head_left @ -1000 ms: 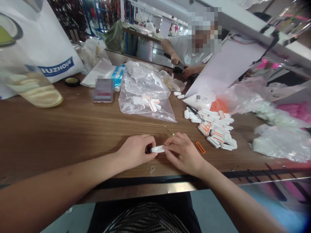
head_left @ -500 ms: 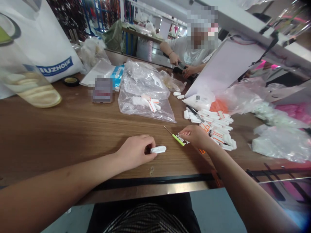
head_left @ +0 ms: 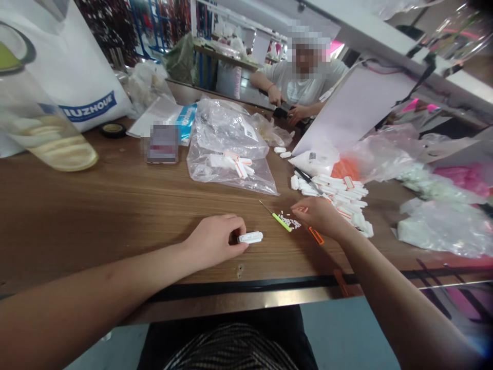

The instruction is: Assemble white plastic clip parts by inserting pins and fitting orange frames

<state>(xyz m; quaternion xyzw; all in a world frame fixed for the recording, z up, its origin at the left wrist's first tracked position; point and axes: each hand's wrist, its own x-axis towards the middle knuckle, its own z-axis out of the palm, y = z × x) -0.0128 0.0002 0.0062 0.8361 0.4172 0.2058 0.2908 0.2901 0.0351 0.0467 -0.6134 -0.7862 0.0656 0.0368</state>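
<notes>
My left hand (head_left: 219, 239) rests on the table, its thumb and fingers closed on the end of a small white plastic case (head_left: 250, 237) with rows of marks along it. My right hand (head_left: 318, 216) hovers with its fingers pinched together; whatever is between the fingertips is too small to make out. Just left of it lies a scatter of tiny white pieces (head_left: 295, 223). A screwdriver with a lime-green handle (head_left: 282, 222) and thin metal shaft lies against them. Under my right hand is an orange plastic frame (head_left: 316, 235).
A heap of white plastic cases (head_left: 341, 192) lies beyond my right hand, with black-handled tweezers (head_left: 307, 180) across it. A clear bag (head_left: 231, 139) holds several white and orange parts. A phone (head_left: 163, 144) lies further left. Another person (head_left: 304, 85) sits opposite.
My right hand has moved slightly right, away from the screwdriver, uncovering more of the tiny white pieces and the orange frame. My left hand and its white case have stayed put.
</notes>
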